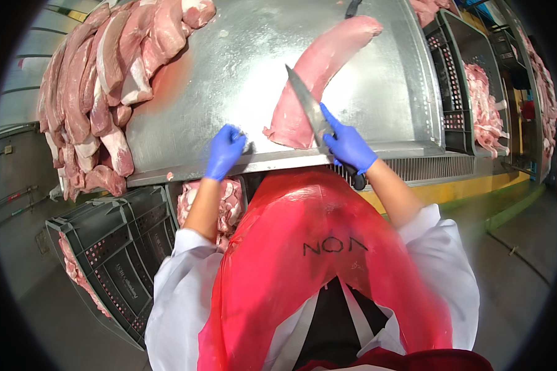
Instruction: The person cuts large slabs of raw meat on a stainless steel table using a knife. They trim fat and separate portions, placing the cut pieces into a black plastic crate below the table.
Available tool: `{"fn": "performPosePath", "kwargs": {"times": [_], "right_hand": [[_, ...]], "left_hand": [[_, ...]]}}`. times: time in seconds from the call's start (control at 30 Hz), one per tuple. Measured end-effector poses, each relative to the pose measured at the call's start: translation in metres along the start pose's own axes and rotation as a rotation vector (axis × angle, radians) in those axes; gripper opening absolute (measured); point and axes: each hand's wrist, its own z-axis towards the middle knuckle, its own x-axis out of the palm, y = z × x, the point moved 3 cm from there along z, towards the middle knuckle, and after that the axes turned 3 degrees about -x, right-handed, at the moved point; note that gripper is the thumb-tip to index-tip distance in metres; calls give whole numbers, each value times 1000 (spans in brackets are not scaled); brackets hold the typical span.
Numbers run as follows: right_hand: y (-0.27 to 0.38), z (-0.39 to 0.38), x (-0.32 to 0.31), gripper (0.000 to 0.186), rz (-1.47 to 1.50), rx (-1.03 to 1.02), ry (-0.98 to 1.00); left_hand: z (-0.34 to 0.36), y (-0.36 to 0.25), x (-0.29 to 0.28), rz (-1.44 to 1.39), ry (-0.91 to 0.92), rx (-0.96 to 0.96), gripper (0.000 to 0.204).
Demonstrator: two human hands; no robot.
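My right hand (348, 143), in a blue glove, grips a knife (303, 99) with its index finger stretched along the back of the blade. The blade points up and left, over a long pink loin of meat (336, 52) that lies slantwise on the metal table (229, 68). To the left of the loin's near end, my left hand (226, 150), also gloved in blue, is closed above the table's front edge. A small greyish bit shows at its fingertips, too small to name.
Many strips of meat (108, 68) are heaped at the table's left side and overhang its edge. Dark crates with meat stand at the right (455, 80) and below left (114, 247). Another dark handle (353, 8) lies beyond the loin.
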Motion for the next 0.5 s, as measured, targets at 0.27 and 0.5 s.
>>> {"fn": "performPosePath", "kwargs": {"times": [0.27,0.5], "right_hand": [[-5,49,37,73,-44,-63,43],[-9,14,60,65,-312,42,289]], "left_hand": [[14,-29,66,201,111,196,19],[-7,-43,57,288,43,226,20]]}}
